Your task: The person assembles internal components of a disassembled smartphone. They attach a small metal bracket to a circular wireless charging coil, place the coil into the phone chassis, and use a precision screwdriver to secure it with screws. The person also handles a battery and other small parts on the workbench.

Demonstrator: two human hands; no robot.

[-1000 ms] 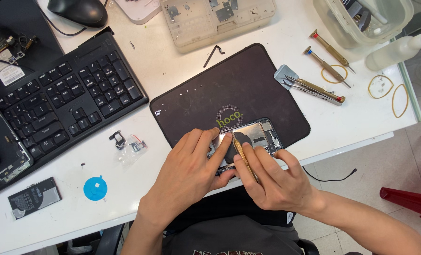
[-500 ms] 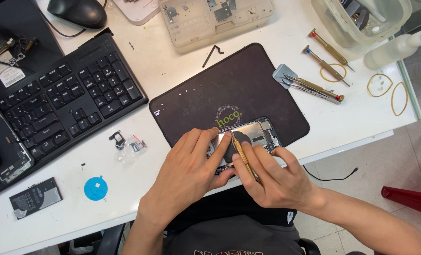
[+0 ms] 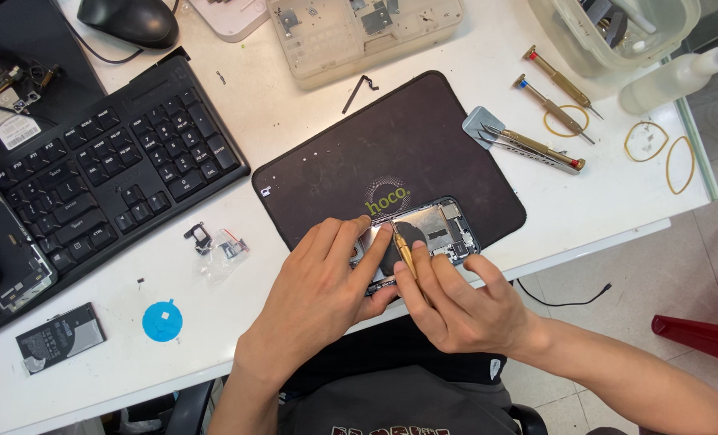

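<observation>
Opened phone (image 3: 438,234) lies back-off on the near edge of the dark work mat (image 3: 391,153), at the front of the white desk (image 3: 214,322). Metal shield and small boards are exposed at its right end.

Left hand (image 3: 318,294) lies flat over the phone's left part, fingers stretched out and pressing down on the frame to steady it; no pinch. Right hand (image 3: 455,310) is curled around a brass-coloured screwdriver (image 3: 405,251), pinching its shaft between thumb and first fingers. The tip points away from the person and sits on the phone's innards about mid-body, just right of the left hand's fingertips. The two hands are touching or nearly so over the phone.

Around:
- black keyboard (image 3: 109,185) left of the mat, mouse (image 3: 129,20) above it
- flat dark battery (image 3: 59,337) and blue round sticker (image 3: 162,321) at the desk's front left
- small bagged parts (image 3: 218,244) between keyboard and mat
- clear parts tray (image 3: 363,32) behind the mat
- tweezers (image 3: 532,147) at the mat's right edge, two more screwdrivers (image 3: 556,93) beyond them
- rubber bands (image 3: 657,149) and a white squeeze bottle (image 3: 673,76) far right
</observation>
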